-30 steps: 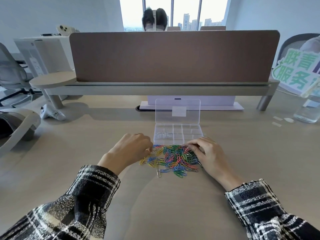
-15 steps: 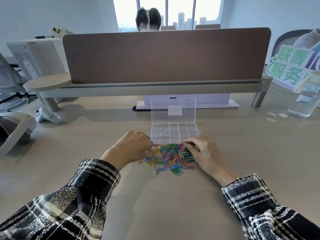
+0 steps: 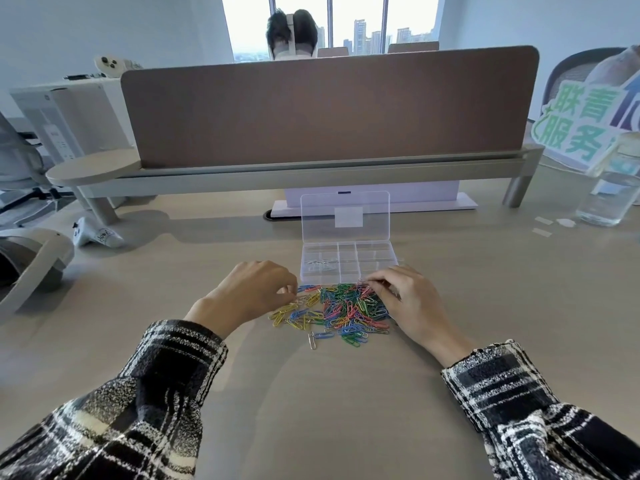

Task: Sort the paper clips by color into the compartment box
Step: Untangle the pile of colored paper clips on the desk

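Note:
A pile of coloured paper clips point(image 3: 336, 311) lies on the desk just in front of the clear compartment box point(image 3: 388, 259). The box's lid point(image 3: 344, 216) stands upright, and a few silver clips point(image 3: 320, 265) lie in a left compartment. My left hand point(image 3: 249, 296) rests at the pile's left edge with curled fingers, its tips among the clips; I cannot tell whether it holds one. At the pile's far right corner, my right hand point(image 3: 412, 303) pinches a pink clip point(image 3: 363, 282) between thumb and forefinger. One silver clip point(image 3: 312, 341) lies apart at the near edge.
A brown divider screen point(image 3: 329, 105) on a raised shelf closes off the back of the desk. A water bottle point(image 3: 611, 188) stands at the far right beside paper scraps. A white controller point(image 3: 93, 233) and a headset point(image 3: 31, 261) lie at the left.
Both hands stay at the pile. The right hand's fingertips have crept toward the pile's far edge near the box. The view has shifted slightly.

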A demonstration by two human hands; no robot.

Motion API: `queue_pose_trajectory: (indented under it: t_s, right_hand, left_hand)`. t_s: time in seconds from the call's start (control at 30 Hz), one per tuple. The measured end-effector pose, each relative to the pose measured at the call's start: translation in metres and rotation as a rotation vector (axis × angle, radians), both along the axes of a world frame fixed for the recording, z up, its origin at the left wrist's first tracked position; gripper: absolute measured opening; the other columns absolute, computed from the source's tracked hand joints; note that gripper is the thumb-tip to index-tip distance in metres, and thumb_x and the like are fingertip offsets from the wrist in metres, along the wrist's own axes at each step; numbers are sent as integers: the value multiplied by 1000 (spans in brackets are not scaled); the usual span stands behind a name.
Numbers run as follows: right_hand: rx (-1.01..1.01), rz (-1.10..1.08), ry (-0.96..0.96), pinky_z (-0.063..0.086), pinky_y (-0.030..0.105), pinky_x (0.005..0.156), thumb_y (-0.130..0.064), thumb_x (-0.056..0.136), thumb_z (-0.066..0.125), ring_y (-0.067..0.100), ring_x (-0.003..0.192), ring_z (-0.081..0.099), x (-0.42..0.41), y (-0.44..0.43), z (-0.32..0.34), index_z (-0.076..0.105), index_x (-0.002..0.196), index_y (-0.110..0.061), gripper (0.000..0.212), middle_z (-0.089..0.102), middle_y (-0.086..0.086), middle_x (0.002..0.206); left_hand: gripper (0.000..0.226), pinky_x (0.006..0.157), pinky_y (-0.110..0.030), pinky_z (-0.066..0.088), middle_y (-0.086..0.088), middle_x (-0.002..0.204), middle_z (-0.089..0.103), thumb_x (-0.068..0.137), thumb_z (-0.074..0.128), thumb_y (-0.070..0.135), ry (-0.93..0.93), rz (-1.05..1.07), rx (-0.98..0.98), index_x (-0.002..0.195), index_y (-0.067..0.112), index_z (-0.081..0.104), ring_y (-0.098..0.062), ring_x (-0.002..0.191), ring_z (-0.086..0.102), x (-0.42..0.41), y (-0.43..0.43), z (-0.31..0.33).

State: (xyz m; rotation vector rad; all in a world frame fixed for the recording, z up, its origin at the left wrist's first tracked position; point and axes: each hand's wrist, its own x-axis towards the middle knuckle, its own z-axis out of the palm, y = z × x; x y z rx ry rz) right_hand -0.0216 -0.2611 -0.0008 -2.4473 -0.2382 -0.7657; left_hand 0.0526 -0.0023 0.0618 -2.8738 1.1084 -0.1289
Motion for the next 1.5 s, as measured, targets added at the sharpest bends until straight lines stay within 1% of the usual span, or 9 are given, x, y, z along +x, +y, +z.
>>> queue_pose_trajectory:
  t_s: [0.17,0.37,0.63,0.93,1.1,1.23,1.3,1.4,1.5]
  right_hand:
    - [5,0,6,47,31,77,-22,93,63,11,84,60,-2,0,1,72,96,-21,10,70,-10,89]
    - [0,5,8,44,26,74,-22,93,62,7,84,58,-2,0,1,72,96,-21,10,70,-11,89]
    - [6,11,8,48,34,79,-23,93,63,7,81,57,1,-1,-2,71,94,-22,8,68,-13,87]
    - [-3,8,2,47,30,77,-23,93,63,6,81,57,1,0,-2,71,95,-22,8,69,-13,87]
    - [-5,11,0,45,27,76,-24,94,62,3,82,55,0,0,-2,71,97,-22,9,69,-13,88]
    - [7,8,0,45,29,78,-23,93,63,7,83,57,0,1,-1,71,96,-22,9,68,-12,87]
    - [14,4,5,46,31,79,-23,93,63,8,84,57,0,1,0,71,95,-22,9,69,-11,87]
    - [18,15,17,46,30,79,-24,93,62,6,84,57,-2,1,2,71,96,-22,10,69,-12,88]
    - [137,70,72,46,21,80,-28,91,65,0,87,59,-7,7,7,73,96,-25,10,69,-15,90]
  left_hand:
    - [24,66,-26,38,17,97,66,91,55,51,5,11,32,93,31,68,-7,91,61,-1,-11,-2]
    - [17,72,-29,46,9,103,68,94,52,32,-63,-19,172,100,33,68,-15,93,63,-2,-21,3]
    - [21,64,-30,40,3,98,67,88,48,21,-173,-79,287,102,22,64,-19,101,57,-7,-33,-1]
    - [22,67,-28,39,16,92,63,83,51,21,12,-9,-41,101,29,62,-10,97,54,-9,-27,-3]
    - [21,73,-28,47,17,95,63,82,56,25,167,70,-236,98,31,69,-8,91,56,-9,-26,-9]
    - [11,63,-17,40,19,78,62,78,64,23,250,128,-490,81,30,73,4,68,52,-9,-31,-10]
    - [12,58,-10,38,18,72,63,78,66,19,311,160,-598,75,29,73,0,64,51,-11,-34,-8]
    - [14,55,-12,40,14,74,68,81,67,16,405,214,-712,77,27,75,-3,61,53,-14,-38,-6]
    - [14,41,-16,34,9,70,63,87,64,14,562,290,-883,84,23,74,-6,52,44,-19,-44,-8]
